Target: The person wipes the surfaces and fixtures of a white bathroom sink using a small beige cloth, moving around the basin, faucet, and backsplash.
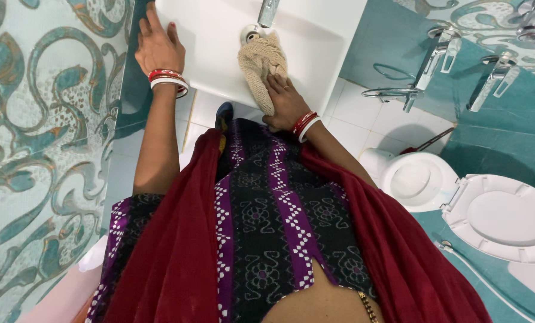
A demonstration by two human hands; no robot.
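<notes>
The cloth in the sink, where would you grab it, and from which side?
Probably grab the cloth at its near end, where the right hand already presses it. It lies as a long, limp strip from the drain back to the front rim of the sink, so that end is free. Come from the front, over the rim; the tap crowds the far end.

Rough knitted beige cloth (261, 66) lies on the smooth, glossy white ceramic basin (219, 42).
</notes>
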